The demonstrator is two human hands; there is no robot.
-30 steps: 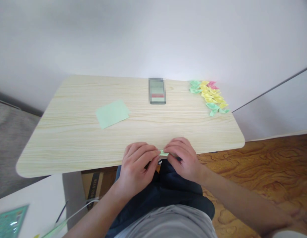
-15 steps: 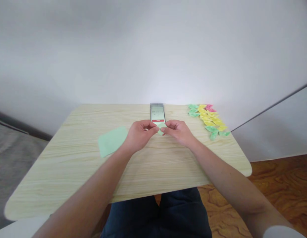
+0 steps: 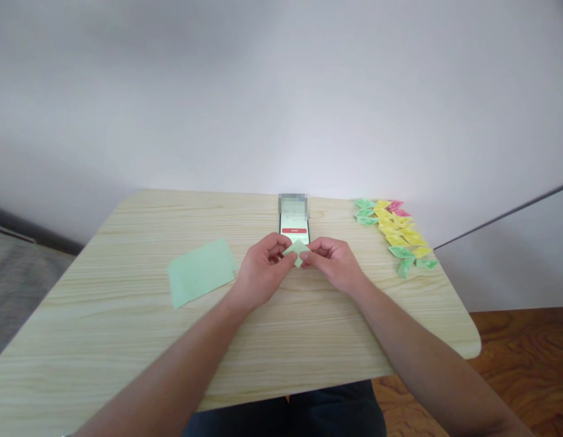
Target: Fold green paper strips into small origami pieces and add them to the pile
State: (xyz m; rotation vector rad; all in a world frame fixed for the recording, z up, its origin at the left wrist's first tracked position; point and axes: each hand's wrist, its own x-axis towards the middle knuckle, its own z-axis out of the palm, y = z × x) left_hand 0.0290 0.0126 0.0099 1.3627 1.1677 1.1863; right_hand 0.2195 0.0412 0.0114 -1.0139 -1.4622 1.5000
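A small folded piece of green paper (image 3: 298,249) is pinched between both hands above the middle of the table, its upper corner pointing away from me. My left hand (image 3: 266,267) grips its left side with thumb and fingertips. On the right side, my right hand (image 3: 332,262) holds it the same way, thumb on top. Flat green paper sheets (image 3: 200,271) lie to the left of my left hand, slightly overlapping. Just beyond the hands a phone (image 3: 294,221) has its screen lit, with a red bar across it.
Several folded paper pieces in green, yellow (image 3: 395,230) and pink (image 3: 398,208) lie at the table's right side. The pale wooden table (image 3: 127,291) meets a white wall (image 3: 281,97) at its far edge. Brown wooden floor (image 3: 527,358) shows at the right.
The view has shifted, so the table and its contents appear lower. Both hands still pinch the folded green paper, whose diamond-shaped upper part now shows more plainly.
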